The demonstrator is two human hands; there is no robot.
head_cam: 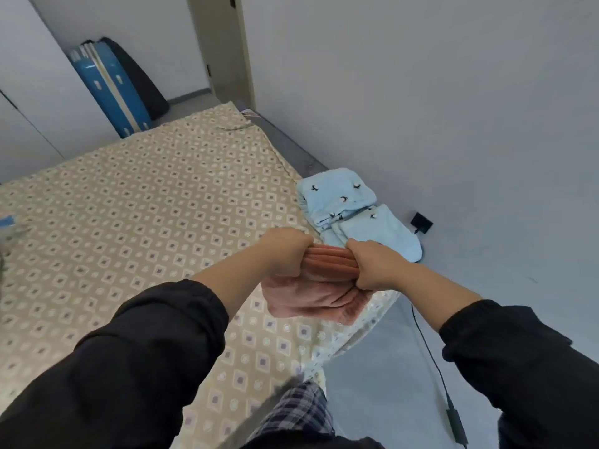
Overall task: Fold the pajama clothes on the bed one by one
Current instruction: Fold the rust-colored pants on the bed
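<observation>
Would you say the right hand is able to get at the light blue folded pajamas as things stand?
Probably not yet: the right hand grips the pink garment. The blue pajamas lie just beyond, nothing between.

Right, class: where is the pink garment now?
Head view, right of centre: the pink garment is bunched between the left hand and right hand, at the right edge of the bed, just before the folded light-blue pajamas.

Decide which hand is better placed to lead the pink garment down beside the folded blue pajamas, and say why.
Probably the right hand: it grips the pink garment at the end nearest the folded blue pajamas. The left hand grips the end farther from them.
</observation>
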